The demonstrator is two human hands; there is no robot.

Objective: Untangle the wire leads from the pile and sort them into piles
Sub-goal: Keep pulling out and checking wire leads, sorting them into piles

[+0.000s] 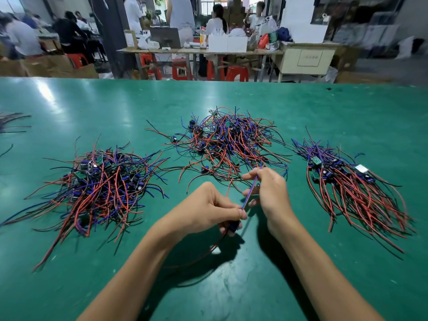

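The green table (231,286) carries all items; both forearms extend over it from the near edge, converging toward the middle.

Beyond both hands lies the tangled pile (228,141) of red, blue and black wire leads with small boards, loose and unordered. Its near strands reach just under the right hand.

Out to the side of the left hand sits the left pile (99,181), a dense heap with leads fanning toward the near edge. Out to the side of the right hand sits the right pile (342,179), its leads combed roughly parallel, boards at the far end.

The left hand (208,207) is raised off the table, back of the hand upward, fingers curled. Thumb and forefinger pinch the lower end of one blue lead (251,192); a dark component shows beneath the curled fingers, and a red lead (208,250) trails from it down to the table toward the person.

The right hand (269,188) stands just beside the left, wrist bent, fingers curled inward. Its fingertips pinch the same blue lead higher up, so the lead runs taut between the two hands. The lead's upper tip projects past the right fingers toward the tangled pile.
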